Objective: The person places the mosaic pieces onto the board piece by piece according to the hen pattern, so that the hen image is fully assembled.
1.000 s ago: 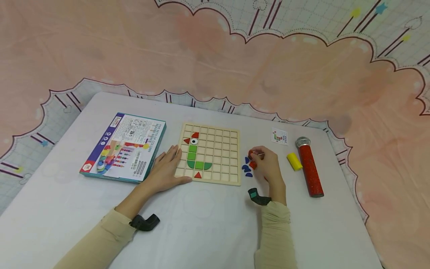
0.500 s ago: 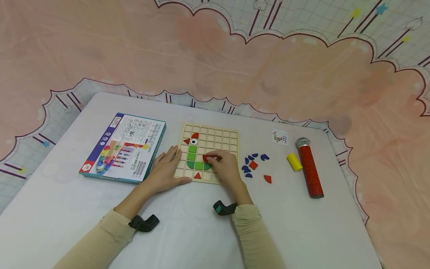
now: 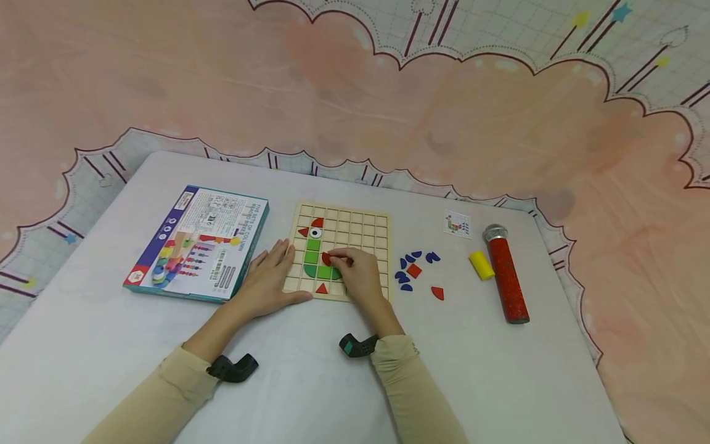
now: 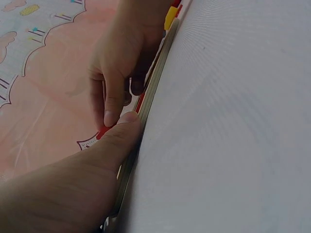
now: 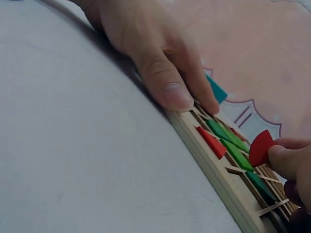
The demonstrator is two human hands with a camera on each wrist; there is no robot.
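Note:
My right hand (image 3: 357,274) pinches a red quarter-circle piece (image 5: 261,147) between thumb and fingertips, held over the wooden grid board (image 3: 360,237) beside the green pieces. With straight fingers, my left hand (image 3: 269,280) rests along the board's left edge, its thumb (image 5: 176,97) on the near corner. Set in the board are green squares (image 3: 312,251), green quarter-circles (image 5: 261,187), a white eye piece (image 3: 315,233) and small red pieces, among them a red triangle (image 3: 322,288) in the near row.
Several blue half-round pieces (image 3: 407,287), a red square (image 3: 413,270) and a red quarter-circle (image 3: 437,293) lie right of the board. Farther right are a pattern card (image 3: 457,224), a yellow cylinder (image 3: 481,265) and a red microphone (image 3: 507,274). A flat box (image 3: 196,243) lies left.
My right hand has picked up a red quarter-circle from the loose pieces and carried it left over the board, shifting slightly farther left since. My left hand has stayed at the board's edge.

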